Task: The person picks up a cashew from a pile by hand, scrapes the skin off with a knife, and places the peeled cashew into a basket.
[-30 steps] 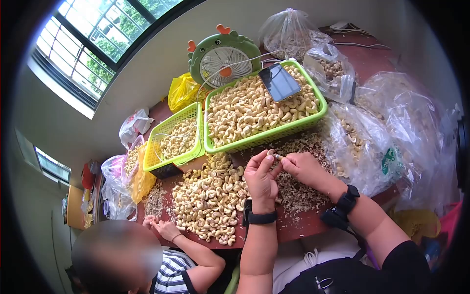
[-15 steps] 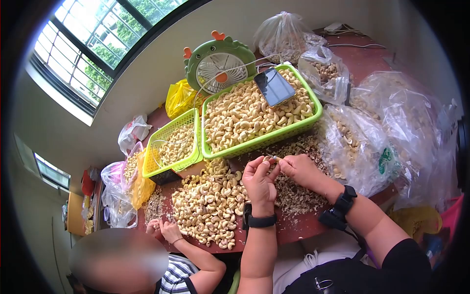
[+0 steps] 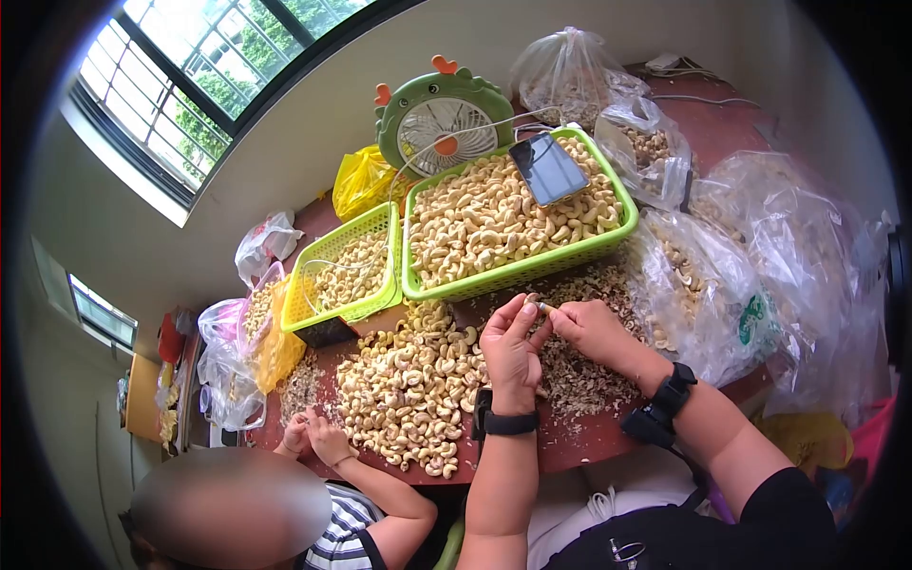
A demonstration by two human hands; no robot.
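My left hand (image 3: 513, 353) is raised above the table edge, thumb and fingers pinched on a cashew nut (image 3: 530, 299), mostly covered by the fingertips. My right hand (image 3: 595, 330) meets it from the right, closed on a small knife (image 3: 543, 307) of which only a short piece shows; its tip is at the nut. Beneath and beside my hands lies a heap of brown skin flakes (image 3: 589, 385). Left of my left hand spreads a pile of loose cashews (image 3: 404, 399) on the red table (image 3: 560, 454).
Behind stand a large green basket of cashews (image 3: 513, 263) with a phone (image 3: 549, 168) on top, a smaller yellow-green basket (image 3: 353, 313), and a green fan (image 3: 443, 116). Plastic bags (image 3: 708, 294) crowd the right. Another person's hands (image 3: 318, 437) work at the table's left.
The camera view has shifted slightly, moving the baskets a little right and down. My hands stay pinched together at the nut. The other person's hands have risen slightly.
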